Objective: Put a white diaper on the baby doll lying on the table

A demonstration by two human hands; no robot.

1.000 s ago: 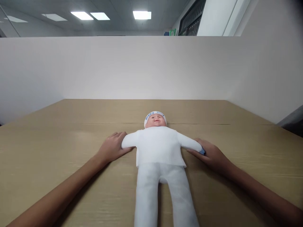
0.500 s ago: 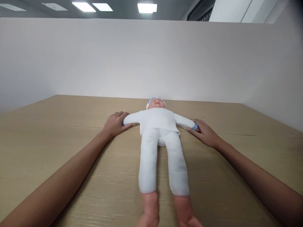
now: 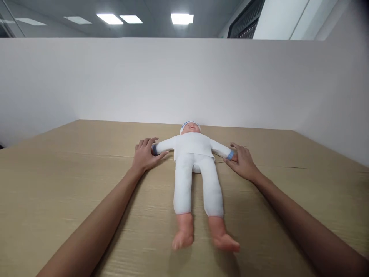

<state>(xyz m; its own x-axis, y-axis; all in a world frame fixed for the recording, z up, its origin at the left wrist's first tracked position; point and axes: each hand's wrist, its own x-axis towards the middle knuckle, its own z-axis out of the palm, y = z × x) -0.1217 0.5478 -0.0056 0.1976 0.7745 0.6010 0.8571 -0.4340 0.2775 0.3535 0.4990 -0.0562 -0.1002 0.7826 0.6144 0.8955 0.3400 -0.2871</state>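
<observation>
A baby doll (image 3: 193, 145) in a white long-sleeved top and white trousers lies on its back, arms spread, bare feet towards me. Its white cap (image 3: 190, 123) carries blue lettering, and its sleeves end in blue cuffs (image 3: 230, 154). Around the doll's hand on the left side, my left hand (image 3: 145, 154) is open, thumb and fingers apart; that doll hand is mostly hidden. On the other side my right hand (image 3: 242, 159) is also open beside the doll's hand, its thumb below and fingers above. Whether either palm touches the doll is unclear.
The doll rests on a wide light-brown tabletop (image 3: 86, 184) with thin seams across it. White walls (image 3: 184, 80) rise behind and to the sides. Ceiling lights (image 3: 182, 19) show above the back wall.
Both hands have loosened, their thumbs and fingers spreading away from the doll's cuffs. My view has shifted, so the doll looks smaller and its feet show in full.
</observation>
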